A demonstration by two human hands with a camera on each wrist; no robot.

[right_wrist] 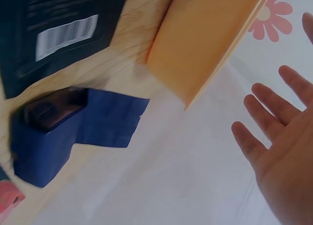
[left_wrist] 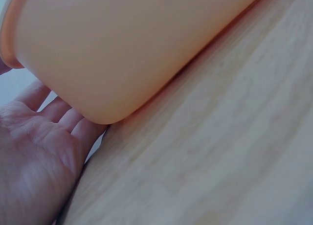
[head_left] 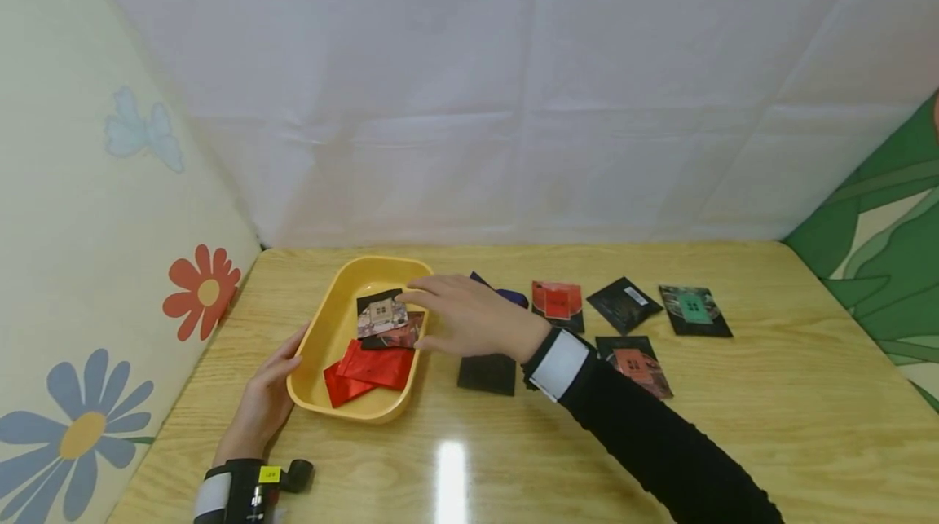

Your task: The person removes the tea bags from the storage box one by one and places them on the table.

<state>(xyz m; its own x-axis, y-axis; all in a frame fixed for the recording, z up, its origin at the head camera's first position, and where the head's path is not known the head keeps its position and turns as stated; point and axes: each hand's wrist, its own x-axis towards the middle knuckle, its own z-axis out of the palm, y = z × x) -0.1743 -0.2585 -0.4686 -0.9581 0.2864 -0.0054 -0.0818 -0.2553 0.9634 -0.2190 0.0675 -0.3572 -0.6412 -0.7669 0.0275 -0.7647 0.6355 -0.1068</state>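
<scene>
A yellow plastic tub (head_left: 311, 361) stands on the table. My left hand (head_left: 267, 402) holds it at its left side, thumb at the rim and fingers against the outer wall (left_wrist: 112, 54). Inside lie two shiny red sachets (head_left: 377, 365) and two dark printed sachets, the upper one with a pale label (head_left: 381, 314). My right hand (head_left: 469, 312) hovers over the tub's right edge; in the right wrist view its fingers (right_wrist: 266, 102) are spread with nothing between them. Partly behind that hand is a dark blue object with a protruding flap (right_wrist: 110, 117).
Right of the tub lie a red sachet (head_left: 557, 301), a black sachet with a barcode label (head_left: 623, 304), a green-labelled sachet (head_left: 694, 310) and a red-labelled one (head_left: 637, 365). A plain dark sachet (head_left: 487, 375) lies below the right hand. A white sheet (head_left: 469, 100) hangs behind the table.
</scene>
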